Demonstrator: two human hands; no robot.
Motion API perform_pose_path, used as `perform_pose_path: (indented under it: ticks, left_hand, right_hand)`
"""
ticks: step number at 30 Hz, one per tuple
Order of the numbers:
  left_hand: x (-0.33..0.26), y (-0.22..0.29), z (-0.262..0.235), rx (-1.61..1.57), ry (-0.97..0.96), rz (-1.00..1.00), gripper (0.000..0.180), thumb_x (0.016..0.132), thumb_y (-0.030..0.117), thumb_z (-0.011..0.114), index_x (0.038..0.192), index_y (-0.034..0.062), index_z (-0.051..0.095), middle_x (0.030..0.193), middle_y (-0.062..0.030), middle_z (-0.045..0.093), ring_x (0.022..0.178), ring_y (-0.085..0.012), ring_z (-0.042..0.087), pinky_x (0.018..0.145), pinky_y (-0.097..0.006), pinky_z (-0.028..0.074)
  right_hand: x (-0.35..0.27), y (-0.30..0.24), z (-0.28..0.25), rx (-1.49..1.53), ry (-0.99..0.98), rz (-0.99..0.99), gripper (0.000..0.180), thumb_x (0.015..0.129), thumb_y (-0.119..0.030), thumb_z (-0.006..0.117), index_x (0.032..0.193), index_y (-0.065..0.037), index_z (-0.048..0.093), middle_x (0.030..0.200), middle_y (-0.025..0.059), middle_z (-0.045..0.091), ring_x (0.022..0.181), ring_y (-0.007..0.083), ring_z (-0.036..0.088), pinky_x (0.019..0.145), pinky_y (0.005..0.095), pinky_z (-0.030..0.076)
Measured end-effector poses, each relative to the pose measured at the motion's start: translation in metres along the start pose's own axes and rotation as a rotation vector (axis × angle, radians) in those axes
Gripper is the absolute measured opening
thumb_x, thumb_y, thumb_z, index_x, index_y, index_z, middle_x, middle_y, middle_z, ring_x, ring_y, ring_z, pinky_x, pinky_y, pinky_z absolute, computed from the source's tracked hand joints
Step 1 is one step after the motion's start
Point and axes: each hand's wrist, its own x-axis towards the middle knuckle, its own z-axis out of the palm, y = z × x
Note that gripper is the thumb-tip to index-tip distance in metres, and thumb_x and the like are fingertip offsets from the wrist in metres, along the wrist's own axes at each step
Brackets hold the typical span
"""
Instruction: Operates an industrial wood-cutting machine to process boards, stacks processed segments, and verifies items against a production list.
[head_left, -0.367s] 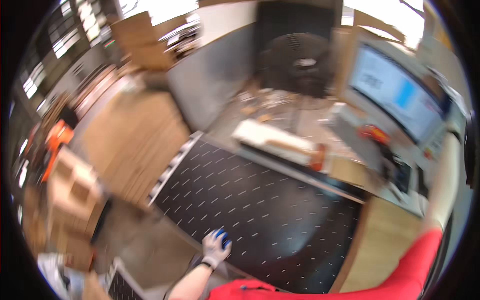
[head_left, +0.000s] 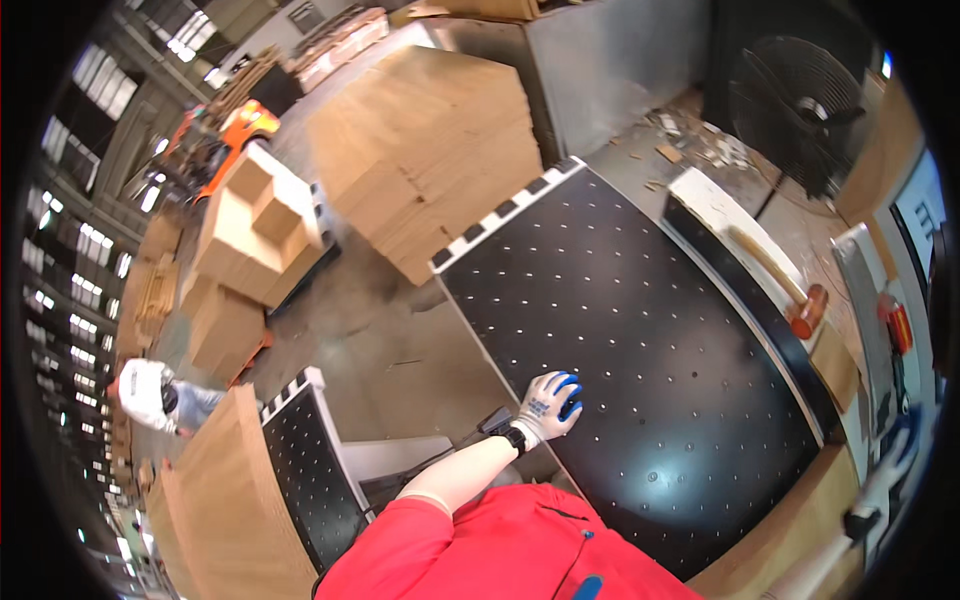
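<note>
My left hand (head_left: 549, 407), in a white glove with blue fingertips, rests at the near left edge of a black table (head_left: 640, 330) dotted with small pale holes. Its fingers are loosely bent and apart, with nothing visible in them. My right hand (head_left: 893, 468), also gloved, is at the far right rim beside the workstation below the monitor (head_left: 918, 215). Its fingers are too small and distorted to read. A mallet (head_left: 806, 308) with a reddish head and wooden handle lies on the white-topped ledge along the table's far side. A red-and-black tool (head_left: 894, 322) sits beyond it.
Stacked boards (head_left: 425, 140) stand beyond the table's left end. Boxy wooden pieces (head_left: 265, 230) sit farther left, near an orange forklift (head_left: 240, 130). Another person (head_left: 150, 395) is at the left, by a board stack (head_left: 215, 490). A black fan (head_left: 800, 110) stands behind.
My view has swung left, bringing the other person into sight. My right hand has come down from beside the monitor. My left hand stays at the table's edge.
</note>
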Motion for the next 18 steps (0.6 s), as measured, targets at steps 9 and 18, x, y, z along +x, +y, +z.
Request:
perform_pose_path:
  ticks: [9,18]
  left_hand:
    - [0.067,0.11,-0.017,-0.704,-0.201,0.247,0.056,0.081,0.025,0.075,0.13,0.0019,0.062,0.133,-0.0206,0.061,0.125,-0.0433,0.056,0.109,-0.053,0.044]
    - [0.074,0.091,0.096,-0.773,-0.886,0.526,0.068,0.092,0.034,0.071,0.147,0.002,0.048,0.149,-0.028,0.048,0.141,-0.0455,0.042,0.12,-0.054,0.032]
  right_hand:
    - [-0.272,-0.256,0.179,1.556,-0.138,1.107,0.053,0.105,-0.047,0.051,0.138,-0.005,0.057,0.133,0.0138,0.063,0.121,0.0273,0.059,0.107,0.0452,0.045]
    - [-0.292,-0.35,0.11,1.619,0.632,0.924,0.075,0.104,-0.061,0.045,0.15,-0.002,0.046,0.148,0.0188,0.054,0.134,0.0344,0.053,0.117,0.051,0.038]
